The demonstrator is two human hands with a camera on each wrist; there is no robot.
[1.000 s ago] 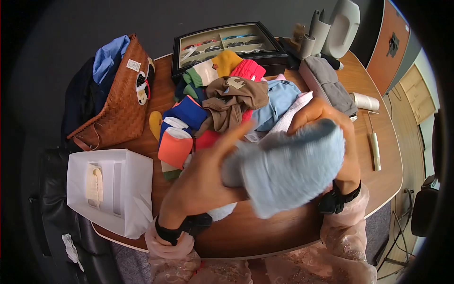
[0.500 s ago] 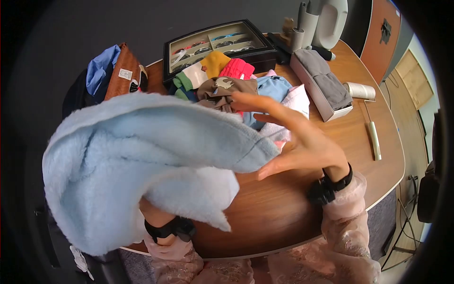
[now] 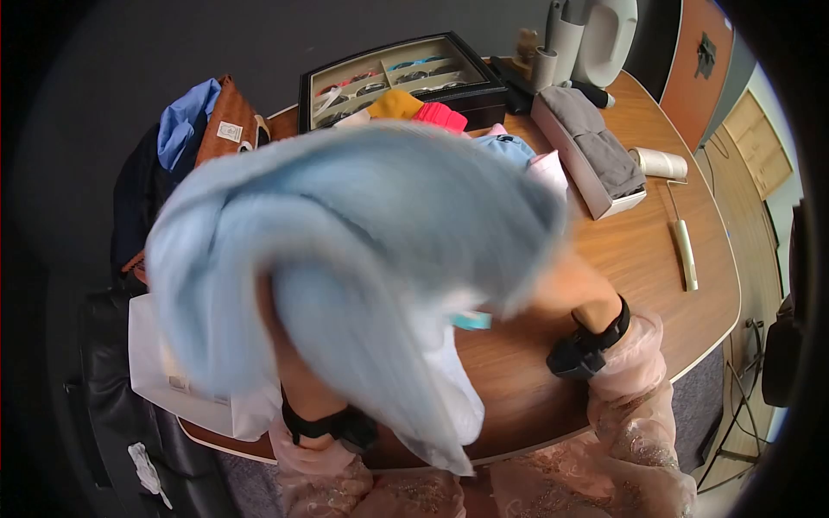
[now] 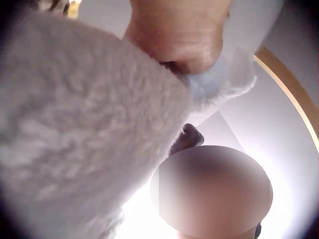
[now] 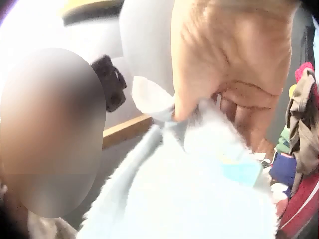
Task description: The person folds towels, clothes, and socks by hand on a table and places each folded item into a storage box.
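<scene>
Cloth [image 3: 371, 216], blue and fluffy, hangs between both hands, touching each. The right hand [image 5: 234, 59] pinches it with thumb and fingers. The left hand [image 4: 177, 37] is up against it too, but its fingers are hidden, so its grip cannot be told. It should be light, floppy and hard to break; edges seem best to hold. Beyond both hands sits a glasses case [image 3: 482, 97].

Matt, fleecy cloth [image 3: 363, 250] and smooth, faintly glossy wooden tabletop [image 3: 635, 259]
</scene>
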